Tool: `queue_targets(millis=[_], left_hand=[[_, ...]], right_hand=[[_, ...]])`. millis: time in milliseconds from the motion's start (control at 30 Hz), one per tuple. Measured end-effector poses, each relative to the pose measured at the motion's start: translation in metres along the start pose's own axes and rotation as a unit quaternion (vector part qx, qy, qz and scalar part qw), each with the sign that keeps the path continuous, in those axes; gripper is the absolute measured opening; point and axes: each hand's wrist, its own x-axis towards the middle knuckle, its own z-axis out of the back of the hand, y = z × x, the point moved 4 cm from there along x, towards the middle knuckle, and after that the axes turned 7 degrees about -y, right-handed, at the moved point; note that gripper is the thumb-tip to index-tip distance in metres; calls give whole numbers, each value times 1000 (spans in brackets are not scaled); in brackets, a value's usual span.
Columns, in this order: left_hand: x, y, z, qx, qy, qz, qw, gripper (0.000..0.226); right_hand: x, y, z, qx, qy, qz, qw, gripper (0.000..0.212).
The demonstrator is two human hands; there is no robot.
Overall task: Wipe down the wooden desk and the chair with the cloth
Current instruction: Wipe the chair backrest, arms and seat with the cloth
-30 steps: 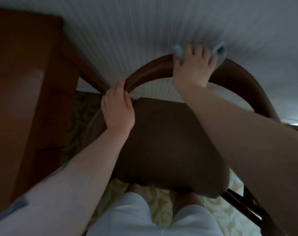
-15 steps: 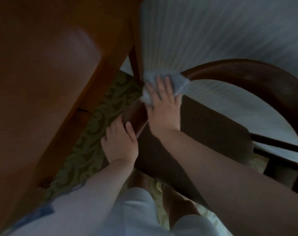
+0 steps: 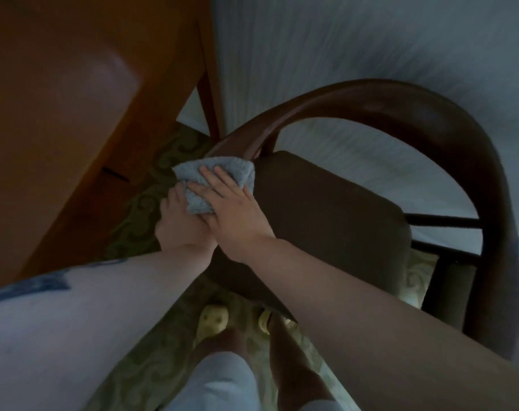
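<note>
Cloth: pale blue fluffy cloth (image 3: 213,185), bunched, sits under the right fingers at the near-left end of the chair's curved rail, where rail meets seat corner.
Right hand: right hand (image 3: 234,212) lies palm-down on the cloth, fingers (image 3: 219,176) nearly straight and spread a little, pressing rather than gripping; flat press likely chosen to keep the most cloth against the wood while rubbing.
Left hand: left hand (image 3: 181,223) sits just below and left of the right fingers, touching the cloth's lower edge, partly covered by the right hand; fingers curl over something there, arm end or cloth, cannot tell which. Probably steadies the chair so it does not slide under the wipe.
Chair: dark wooden armchair (image 3: 400,105), hoop-shaped back rail curving away right of the fingers, dark padded seat (image 3: 326,215) just right of the fingertips.
Desk: wooden desk (image 3: 59,99) left of and above both hands, well apart from the cloth, its leg near the rail's far-left stretch.
Step judged: chair wipe in progress at the arm end; rest of rail and seat look still to cover.
Floor: patterned green carpet (image 3: 139,200) beneath the hands; pale slippers (image 3: 213,318) below the wrists.
</note>
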Motion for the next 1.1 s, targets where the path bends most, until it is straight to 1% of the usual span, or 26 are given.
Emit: queue_targets(millis=[67,167,200,233,300,333,367,433,500,567,600,733,800,867,933,1100], left_hand=[[0,-2,-1,7,0,-7,1000,59],[-4,-4,10,-4,-17,-7,1000,46],[-5,-2,12,-12,2,-9,1000,50],[-7,0,15,-13,37,-12,999,58],[-16,4,26,42,113,-39,992,74],[-25,3,36,85,131,-67,986,80],[-36,-3,47,115,132,-97,980,80],[-64,-24,65,138,127,-159,969,65],[-96,-56,74,117,170,-229,951,45],[-138,-94,84,93,222,-305,921,38],[-161,-113,90,87,231,-341,907,38],[-262,-177,107,84,189,-458,865,32],[-311,-195,105,90,177,-504,841,35],[-352,-205,96,77,195,-516,830,38],[-387,-211,83,65,216,-515,827,38],[-475,-214,53,54,224,-478,848,32]], right_hand=[[-14,-1,11,20,8,-28,999,50],[-48,-1,31,107,-39,-156,981,48],[-63,-1,35,124,-59,-188,973,49],[-78,0,38,127,-69,-209,967,50],[-112,3,47,108,-79,-240,961,53],[-130,5,54,98,-88,-262,956,54],[-149,8,63,99,-108,-287,947,53],[-190,14,85,124,-172,-324,922,43],[-231,21,110,105,-220,-341,908,36],[-272,25,133,77,-265,-359,891,33],[-293,26,142,65,-283,-370,883,33],[-379,17,158,54,-310,-422,850,36],[-427,7,157,59,-318,-442,837,34],[-478,-5,153,55,-308,-459,832,35],[-531,-19,146,55,-312,-476,821,37],[-654,-55,124,75,-328,-503,796,24]])
